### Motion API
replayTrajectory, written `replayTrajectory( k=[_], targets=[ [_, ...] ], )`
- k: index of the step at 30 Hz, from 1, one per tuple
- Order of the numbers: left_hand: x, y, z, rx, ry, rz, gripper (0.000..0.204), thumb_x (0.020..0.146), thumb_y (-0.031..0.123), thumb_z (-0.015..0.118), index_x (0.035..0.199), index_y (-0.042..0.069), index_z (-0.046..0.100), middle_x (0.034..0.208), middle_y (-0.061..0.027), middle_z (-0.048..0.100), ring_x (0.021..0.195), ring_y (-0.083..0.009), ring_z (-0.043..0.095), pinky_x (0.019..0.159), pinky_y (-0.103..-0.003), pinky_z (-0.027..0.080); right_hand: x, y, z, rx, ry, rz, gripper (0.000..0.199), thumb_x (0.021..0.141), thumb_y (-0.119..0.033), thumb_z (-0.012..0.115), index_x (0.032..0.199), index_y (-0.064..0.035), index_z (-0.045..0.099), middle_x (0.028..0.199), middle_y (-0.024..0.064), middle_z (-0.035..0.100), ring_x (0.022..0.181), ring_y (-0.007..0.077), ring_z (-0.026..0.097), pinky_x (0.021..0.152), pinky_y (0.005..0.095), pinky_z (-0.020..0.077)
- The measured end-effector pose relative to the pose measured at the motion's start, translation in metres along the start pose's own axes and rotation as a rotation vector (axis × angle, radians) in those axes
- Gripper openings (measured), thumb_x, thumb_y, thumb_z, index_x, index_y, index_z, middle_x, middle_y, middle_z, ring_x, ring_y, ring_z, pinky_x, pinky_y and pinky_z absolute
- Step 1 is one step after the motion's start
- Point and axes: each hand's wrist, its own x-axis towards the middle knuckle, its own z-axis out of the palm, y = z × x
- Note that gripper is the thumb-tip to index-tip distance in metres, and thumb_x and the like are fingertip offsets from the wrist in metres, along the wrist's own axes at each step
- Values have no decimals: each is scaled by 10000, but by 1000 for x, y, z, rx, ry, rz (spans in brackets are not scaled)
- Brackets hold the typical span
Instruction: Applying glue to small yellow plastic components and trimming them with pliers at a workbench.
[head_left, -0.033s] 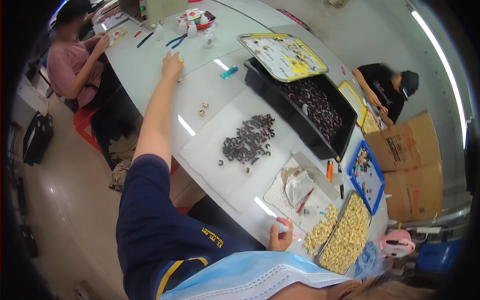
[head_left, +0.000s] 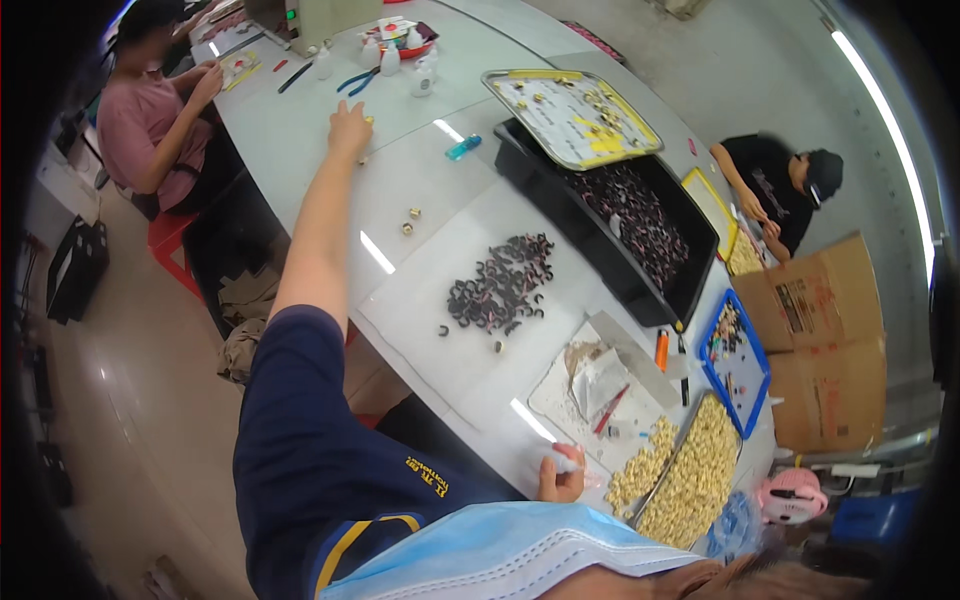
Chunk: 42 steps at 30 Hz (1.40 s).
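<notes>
My left arm stretches far across the white table, and my left hand (head_left: pixel 349 130) rests there with its fingers apart. A small gold-coloured piece (head_left: pixel 369 120) shows at its edge, touching or just beside it. Past the fingertips lie blue-handled pliers (head_left: pixel 357 82). Close to my body, my right hand (head_left: pixel 561 480) is closed around a small white squeeze bottle (head_left: pixel 568 457), partly hidden by the fingers. Between my hands, a loose pile of dark curved pieces (head_left: pixel 495 285) is spread on a white sheet (head_left: pixel 410 330). More gold pieces (head_left: pixel 411 221) lie left of the pile.
A black bin (head_left: pixel 560 225) of dark pieces carries a tray (head_left: pixel 640 145) across its far end. Many pale gold parts (head_left: pixel 690 480) fill a tray at right, near a blue tray (head_left: pixel 761 400) and orange lighter (head_left: pixel 661 347). Two people sit at the table, left and far right.
The whole view has shifted slightly, so the table's things appear a little lower and further right. Both hands keep nearly the same pose and place.
</notes>
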Motion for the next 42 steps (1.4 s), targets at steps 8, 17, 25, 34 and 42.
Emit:
replayTrajectory(
  k=[8, 17, 25, 34, 42],
  targets=[
    [40, -11, 7, 93, -103, -99, 463, 867, 216, 473, 1325, 268, 429, 1491, -116, 134, 1353, -364, 173, 1027, -517, 282, -10, 8, -1, -104, -98, 27, 262, 666, -34, 633, 924, -27, 588, 922, 91, 605, 930, 226, 539, 926, 386, 360],
    [58, 4, -1, 213, -401, -132, 360, 846, 194, 499, 1196, 123, 543, 1382, -151, 372, 1293, -206, 329, 1025, -512, 255, -13, 17, 3, 30, 14, 160, 287, 665, -67, 659, 941, -24, 595, 937, 90, 573, 902, 203, 538, 852, 326, 405],
    [57, -7, 15, 203, -138, -92, 467, 861, 274, 518, 1311, 174, 442, 1478, -109, 187, 1311, -329, 269, 1016, -486, 268, -11, 18, 7, -20, -11, 91, 290, 668, -85, 670, 945, -27, 608, 916, 97, 578, 887, 201, 536, 822, 327, 418],
    [65, -10, 13, 281, -194, -96, 417, 878, 240, 456, 1279, 126, 464, 1433, -92, 273, 1265, -247, 329, 986, -479, 296, 1, -12, 12, -87, -8, 153, 264, 666, -77, 672, 919, -22, 619, 894, 102, 593, 867, 213, 544, 809, 324, 422],
    [36, -15, -24, 453, -117, 103, 180, 825, 157, 531, 937, 92, 658, 946, -91, 650, 879, -288, 624, 805, -411, 425, 3, -9, 12, -137, -5, 71, 250, 660, -68, 676, 900, -19, 626, 876, 105, 604, 831, 222, 570, 791, 321, 435]
  ],
)
